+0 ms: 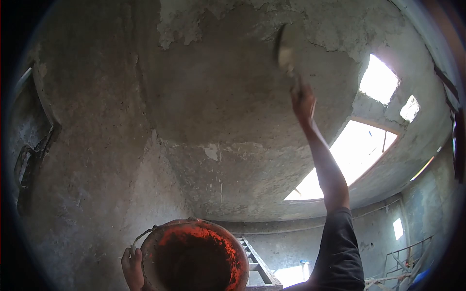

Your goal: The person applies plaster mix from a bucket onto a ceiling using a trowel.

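High on the wall, my right hand [303,103] is closed around the handle of a trowel [286,48], its blade smeared by motion. The blade overlaps a darker, damp-looking patch of plaster [218,82] with a ragged upper edge. Below, at the lower left, my left hand [132,269] grips the side of an orange-red bucket [232,252] near its handle [141,236]. Grey mortar coats much of the bucket's rim and inner wall. Its inside is dark, and the lower part runs out of view.
A metal ladder [259,264] stands behind the bucket. Bright openings pierce the right side of the wall, including a large window opening [357,150] and a smaller hole [379,80]. Metal frames [407,262] stand at the lower right. A recessed opening [31,131] lies far left.
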{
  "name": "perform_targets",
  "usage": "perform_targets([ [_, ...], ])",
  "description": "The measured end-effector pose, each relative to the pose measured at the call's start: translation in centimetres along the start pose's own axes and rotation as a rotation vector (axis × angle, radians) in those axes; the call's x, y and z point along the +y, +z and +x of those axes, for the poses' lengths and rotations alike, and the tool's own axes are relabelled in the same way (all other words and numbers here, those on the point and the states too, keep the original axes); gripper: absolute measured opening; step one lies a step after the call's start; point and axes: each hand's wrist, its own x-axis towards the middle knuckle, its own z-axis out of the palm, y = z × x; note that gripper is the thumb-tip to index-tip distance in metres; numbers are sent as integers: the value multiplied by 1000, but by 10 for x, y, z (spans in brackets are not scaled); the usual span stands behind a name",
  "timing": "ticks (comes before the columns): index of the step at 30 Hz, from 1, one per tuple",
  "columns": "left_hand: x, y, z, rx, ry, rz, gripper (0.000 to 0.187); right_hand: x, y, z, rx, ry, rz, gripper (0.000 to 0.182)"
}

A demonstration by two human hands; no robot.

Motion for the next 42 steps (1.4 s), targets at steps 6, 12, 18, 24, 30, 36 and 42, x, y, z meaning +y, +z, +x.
perform_targets([
  [6,7,3,-5,70,-32,39,67,-7,1,26,55,6,-113,48],
  [12,6,2,-3,19,-35,-9,67,-1,41,-46,-310,-118,-31,46],
  [18,8,1,0,-21,13,54,66,-24,14,-49,-390,-36,174,48],
  [24,6,-3,5,-124,-1,5,61,6,-9,9,-2,43,-82,50],
  [30,3,1,-1,12,-13,5,68,2,9,-23,-183,40,-69,51],
  [36,17,5,-5,34,-38,33,72,-19,9,-67,-534,-20,99,47],
  [42,-1,2,7,67,42,151,72,4,-27,-2,-52,42,14,46],
])
